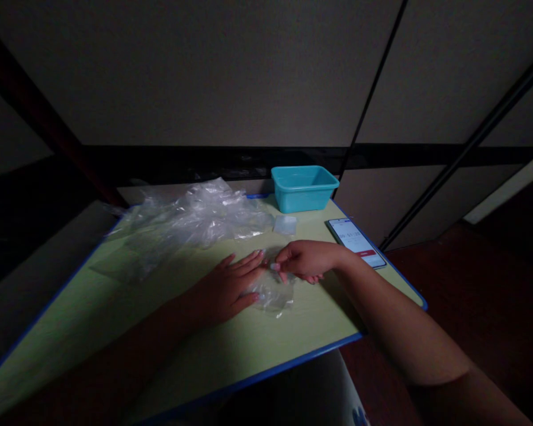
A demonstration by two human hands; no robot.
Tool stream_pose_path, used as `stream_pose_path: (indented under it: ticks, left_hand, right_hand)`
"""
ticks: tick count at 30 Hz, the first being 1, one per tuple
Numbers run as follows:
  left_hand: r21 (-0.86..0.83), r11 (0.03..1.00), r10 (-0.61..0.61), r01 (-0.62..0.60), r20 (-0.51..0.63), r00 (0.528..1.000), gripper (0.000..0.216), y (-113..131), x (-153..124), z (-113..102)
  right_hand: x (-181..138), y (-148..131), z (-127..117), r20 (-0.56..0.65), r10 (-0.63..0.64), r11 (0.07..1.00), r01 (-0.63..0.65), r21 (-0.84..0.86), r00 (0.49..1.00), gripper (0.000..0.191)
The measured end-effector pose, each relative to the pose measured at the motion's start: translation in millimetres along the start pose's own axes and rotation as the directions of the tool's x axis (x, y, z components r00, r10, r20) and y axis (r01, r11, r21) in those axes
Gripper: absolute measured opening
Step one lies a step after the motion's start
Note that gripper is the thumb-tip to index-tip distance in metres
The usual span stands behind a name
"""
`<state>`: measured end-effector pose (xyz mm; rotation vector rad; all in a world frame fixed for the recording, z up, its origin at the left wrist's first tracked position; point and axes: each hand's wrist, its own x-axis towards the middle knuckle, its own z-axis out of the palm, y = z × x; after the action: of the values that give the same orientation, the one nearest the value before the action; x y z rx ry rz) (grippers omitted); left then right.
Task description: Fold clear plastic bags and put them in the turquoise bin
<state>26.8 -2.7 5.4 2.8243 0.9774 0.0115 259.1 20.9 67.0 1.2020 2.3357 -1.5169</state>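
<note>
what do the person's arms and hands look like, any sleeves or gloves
No gloves on the left hand or right hand, and no ring, watch or bracelet shows. No sleeve shows on the left arm or right arm up to the picture's edge. Nails on the left fingers look pale; too dim to tell if painted.

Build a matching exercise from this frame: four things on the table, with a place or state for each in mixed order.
1 tub
2 phone
3 bag heap
4 small bag

a pressed flat by left hand, pinched by right hand
b teal, at far edge of table
c right edge, screen lit
d far left, crumpled clear plastic

Pairs: 1-b, 2-c, 3-d, 4-a
</note>
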Motion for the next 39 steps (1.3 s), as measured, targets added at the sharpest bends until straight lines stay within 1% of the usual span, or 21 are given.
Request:
stream_pose_path:
  ticks: [2, 4, 5, 7, 8, 10, 13, 15, 16, 18, 21, 26, 28, 30, 31, 33, 34, 35, 37, 39]
  left_hand:
    - [-0.004, 1.000, -0.016, 0.016, -0.044, 0.999, 0.056, 0.0, -0.6, 5.0]
    - [-0.017, 0.998, -0.061, 0.059, -0.086, 0.994, 0.055, 3.0, -0.6, 8.9]
    - [-0.023, 0.996, -0.088, 0.086, -0.105, 0.991, 0.054, 5.6, -0.3, 10.1]
    - [-0.030, 0.989, -0.144, 0.141, -0.139, 0.980, 0.051, 11.9, 0.6, 10.9]
    - [-0.033, 0.986, -0.169, 0.166, -0.151, 0.974, 0.051, 15.0, 1.2, 10.6]
    - [-0.038, 0.979, -0.203, 0.199, -0.169, 0.964, 0.053, 19.3, 2.2, 9.1]
    - [-0.039, 0.975, -0.222, 0.219, -0.153, 0.963, 0.054, 20.1, 2.7, 5.7]
    - [-0.036, 0.976, -0.217, 0.215, -0.110, 0.970, 0.055, 18.3, 1.8, 3.4]
    - [-0.035, 0.978, -0.207, 0.204, -0.085, 0.975, 0.056, 17.4, 1.1, 2.3]
    - [-0.027, 0.984, -0.177, 0.176, -0.050, 0.983, 0.057, 16.5, -0.7, 0.6]
    - [0.000, 0.988, -0.152, 0.152, -0.029, 0.988, 0.059, 17.9, -3.3, -0.7]
    - [0.016, 0.983, -0.184, 0.184, 0.007, 0.983, 0.060, 22.7, -5.2, -2.4]
    - [-0.003, 0.982, -0.191, 0.191, -0.016, 0.982, 0.059, 22.6, -4.8, -4.0]
    - [-0.033, 0.979, -0.203, 0.201, -0.112, 0.973, 0.056, 20.1, -3.8, -6.1]
    - [-0.048, 0.976, -0.217, 0.212, -0.182, 0.959, 0.053, 18.0, -3.3, -7.2]
    - [-0.075, 0.968, -0.249, 0.238, -0.313, 0.916, 0.048, 12.7, -2.2, -8.9]
    - [-0.085, 0.966, -0.259, 0.244, -0.350, 0.900, 0.046, 9.9, -1.9, -9.3]
    - [-0.092, 0.966, -0.258, 0.241, -0.363, 0.895, 0.045, 7.4, -1.6, -9.3]
    - [-0.095, 0.975, -0.223, 0.203, -0.326, 0.919, 0.046, 3.9, -1.3, -8.7]
    - [-0.090, 0.985, -0.164, 0.146, -0.247, 0.955, 0.049, 2.6, -1.1, -7.4]
  right_hand:
    - [4.5, 2.4, 2.4, -0.055, -0.126, 0.978, 0.133, 0.163, 0.991, 0.028]
    - [11.9, 4.0, 7.8, -0.076, -0.244, 0.910, 0.255, 0.327, 0.967, 0.029]
    - [16.0, 4.4, 10.9, -0.084, -0.287, 0.869, 0.296, 0.396, 0.954, 0.029]
    - [23.7, 4.6, 17.0, -0.100, -0.332, 0.804, 0.337, 0.490, 0.938, 0.031]
    - [26.9, 4.8, 19.3, -0.100, -0.331, 0.789, 0.333, 0.516, 0.938, 0.033]
    - [31.7, 5.8, 22.0, -0.091, -0.274, 0.800, 0.279, 0.532, 0.957, 0.034]
    - [34.9, 9.0, 20.9, -0.140, -0.081, 0.856, 0.141, 0.498, 0.987, 0.035]
    - [34.7, 11.1, 18.3, -0.171, 0.050, 0.885, 0.035, 0.463, 0.984, 0.040]
    - [34.2, 11.8, 16.9, -0.163, 0.103, 0.897, -0.020, 0.443, 0.981, 0.044]
    - [32.6, 12.2, 14.4, -0.128, 0.179, 0.915, -0.117, 0.386, 0.976, 0.048]
    - [30.3, 11.0, 11.8, -0.136, 0.237, 0.933, -0.187, 0.306, 0.962, 0.051]
    - [28.6, 9.0, 8.7, -0.211, 0.282, 0.945, -0.234, 0.227, 0.936, 0.052]
    - [27.0, 8.4, 7.7, -0.251, 0.280, 0.952, -0.235, 0.194, 0.927, 0.051]
    - [24.0, 7.8, 5.9, -0.311, 0.248, 0.966, -0.208, 0.155, 0.918, 0.048]
    - [22.0, 7.8, 4.6, -0.347, 0.220, 0.974, -0.187, 0.127, 0.912, 0.046]
    - [17.4, 8.5, 0.9, -0.401, 0.156, 0.988, -0.147, 0.053, 0.903, 0.039]
    - [15.3, 9.3, -1.2, -0.412, 0.128, 0.991, -0.135, 0.011, 0.902, 0.035]
    - [13.4, 10.5, -3.3, -0.410, 0.110, 0.991, -0.132, -0.027, 0.905, 0.031]
    - [11.1, 13.7, -6.7, -0.382, 0.100, 0.988, -0.138, -0.073, 0.919, 0.023]
    - [10.9, 17.1, -8.3, -0.330, 0.100, 0.987, -0.135, -0.084, 0.939, 0.018]
